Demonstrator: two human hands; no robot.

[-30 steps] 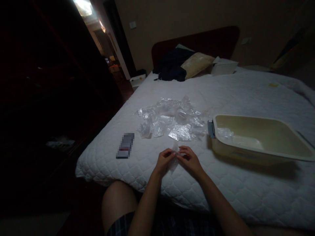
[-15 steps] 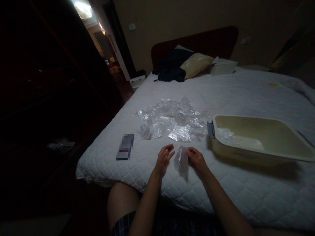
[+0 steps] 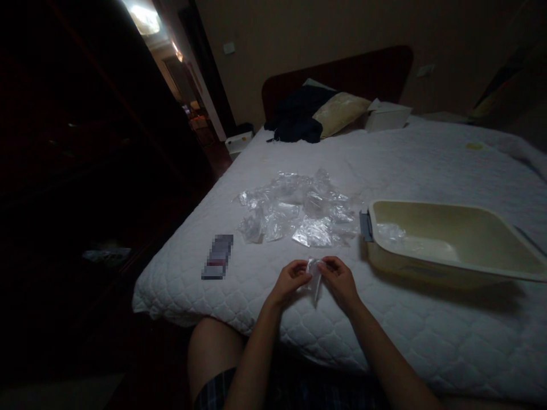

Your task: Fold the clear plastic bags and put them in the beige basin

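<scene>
Between my two hands is a clear plastic bag (image 3: 315,283), bunched narrow and hanging a little below the fingers. My left hand (image 3: 292,281) pinches its left side, while my right hand (image 3: 341,280) grips the upper right edge. Just beyond them a loose heap of clear plastic bags (image 3: 314,228) is spread over the white quilted bed (image 3: 265,296). To the right stands a cream plastic bin (image 3: 453,267) with a grey latch; some clear plastic (image 3: 391,232) lies inside, toward its left end.
A pixelated flat rectangular item (image 3: 217,256) lies left of my hands, near the bed's edge. Dark clothing (image 3: 299,114), a beige pillow (image 3: 341,114) and a white box (image 3: 388,117) sit by the headboard (image 3: 384,65). A small yellow item (image 3: 474,146) rests at the far right.
My left hand has moved right and closed on the bag, which only my right hand held before. The bag is now gathered narrower between both hands.
</scene>
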